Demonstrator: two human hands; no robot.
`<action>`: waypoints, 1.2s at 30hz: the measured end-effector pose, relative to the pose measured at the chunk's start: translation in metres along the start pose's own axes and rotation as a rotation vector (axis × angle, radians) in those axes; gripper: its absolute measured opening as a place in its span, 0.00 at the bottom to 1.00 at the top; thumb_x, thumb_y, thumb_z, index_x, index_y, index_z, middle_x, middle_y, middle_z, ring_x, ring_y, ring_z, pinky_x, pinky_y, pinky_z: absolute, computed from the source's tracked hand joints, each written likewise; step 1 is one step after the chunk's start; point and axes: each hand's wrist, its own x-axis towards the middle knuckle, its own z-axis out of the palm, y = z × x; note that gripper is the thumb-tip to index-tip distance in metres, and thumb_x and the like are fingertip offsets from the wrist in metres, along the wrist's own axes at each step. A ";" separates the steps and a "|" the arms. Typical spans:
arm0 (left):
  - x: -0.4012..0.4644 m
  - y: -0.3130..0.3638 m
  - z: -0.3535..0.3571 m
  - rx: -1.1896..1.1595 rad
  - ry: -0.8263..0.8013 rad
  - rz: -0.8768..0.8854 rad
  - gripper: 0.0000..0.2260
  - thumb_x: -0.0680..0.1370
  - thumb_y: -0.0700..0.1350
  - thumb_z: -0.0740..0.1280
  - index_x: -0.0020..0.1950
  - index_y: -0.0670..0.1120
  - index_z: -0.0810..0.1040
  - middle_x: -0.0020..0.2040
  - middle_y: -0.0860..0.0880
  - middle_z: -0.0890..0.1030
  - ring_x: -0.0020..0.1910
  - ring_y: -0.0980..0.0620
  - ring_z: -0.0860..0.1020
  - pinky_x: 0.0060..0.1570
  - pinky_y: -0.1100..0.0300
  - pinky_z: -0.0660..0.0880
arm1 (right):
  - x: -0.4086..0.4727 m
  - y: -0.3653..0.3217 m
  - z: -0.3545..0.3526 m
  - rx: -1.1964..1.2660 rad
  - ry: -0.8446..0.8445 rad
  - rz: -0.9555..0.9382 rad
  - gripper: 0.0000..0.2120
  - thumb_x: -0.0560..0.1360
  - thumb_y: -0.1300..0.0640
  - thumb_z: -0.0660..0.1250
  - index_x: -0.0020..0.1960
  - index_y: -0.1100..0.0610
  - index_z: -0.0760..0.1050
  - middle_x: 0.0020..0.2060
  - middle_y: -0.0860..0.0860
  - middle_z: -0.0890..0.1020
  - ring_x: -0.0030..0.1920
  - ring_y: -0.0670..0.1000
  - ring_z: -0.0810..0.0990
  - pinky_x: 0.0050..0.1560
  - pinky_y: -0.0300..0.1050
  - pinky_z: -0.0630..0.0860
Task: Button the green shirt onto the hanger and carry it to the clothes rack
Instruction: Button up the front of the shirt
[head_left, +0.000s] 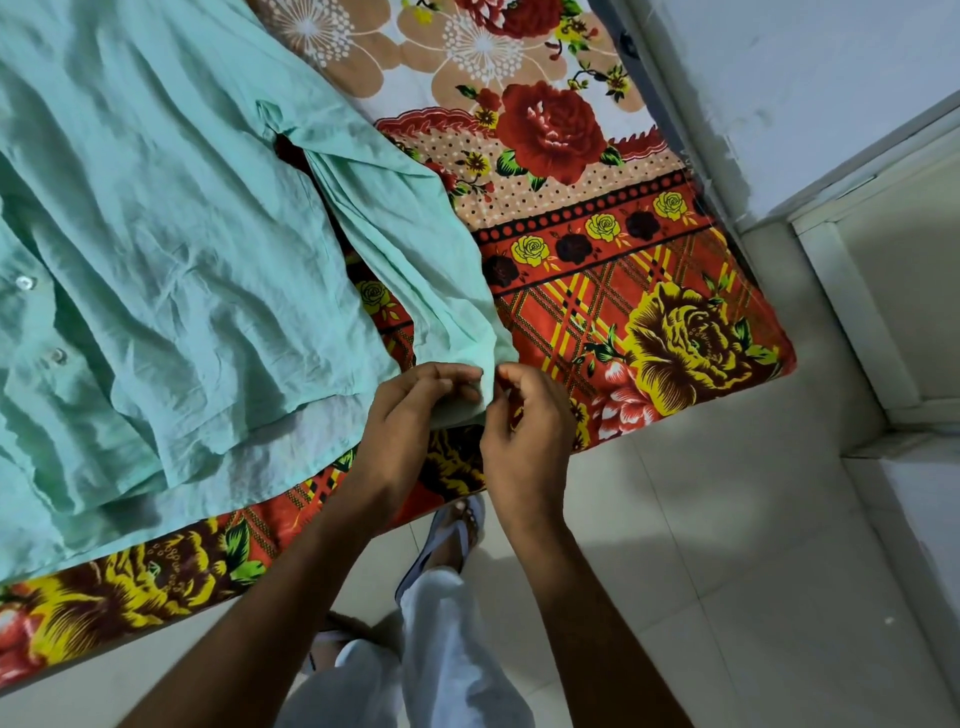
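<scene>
The green shirt (171, 218) is spread on the bed (649, 291); its near sleeve cuff (480, 379) is pinched by the left hand (415, 410) and right hand (530, 421).

The one camera is sitting on my head, looking steeply down and forward over the near edge of the bed (649, 322). It is viewing my left hand (415, 415) and right hand (524, 421) from close above, mid-frame, with the tiled floor (727, 545) and my feet showing below.
</scene>
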 end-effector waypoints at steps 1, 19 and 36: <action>0.001 0.002 -0.002 0.007 -0.021 -0.008 0.15 0.81 0.34 0.59 0.53 0.42 0.86 0.47 0.43 0.86 0.52 0.50 0.84 0.57 0.60 0.77 | 0.000 0.002 -0.001 0.047 -0.019 0.030 0.12 0.79 0.65 0.67 0.62 0.57 0.80 0.56 0.51 0.82 0.57 0.45 0.79 0.54 0.23 0.72; 0.021 0.010 -0.007 0.391 -0.109 0.055 0.04 0.77 0.39 0.73 0.45 0.40 0.82 0.37 0.44 0.83 0.36 0.58 0.78 0.38 0.66 0.75 | 0.001 0.014 -0.014 0.337 -0.183 0.197 0.11 0.80 0.59 0.69 0.62 0.58 0.83 0.52 0.46 0.87 0.55 0.41 0.84 0.53 0.34 0.80; 0.050 0.014 0.016 0.577 -0.014 -0.222 0.10 0.77 0.45 0.71 0.43 0.38 0.80 0.37 0.43 0.78 0.35 0.48 0.74 0.33 0.58 0.66 | 0.007 0.016 -0.028 -0.005 -0.187 0.157 0.07 0.78 0.51 0.72 0.50 0.55 0.84 0.40 0.44 0.85 0.38 0.42 0.83 0.37 0.41 0.80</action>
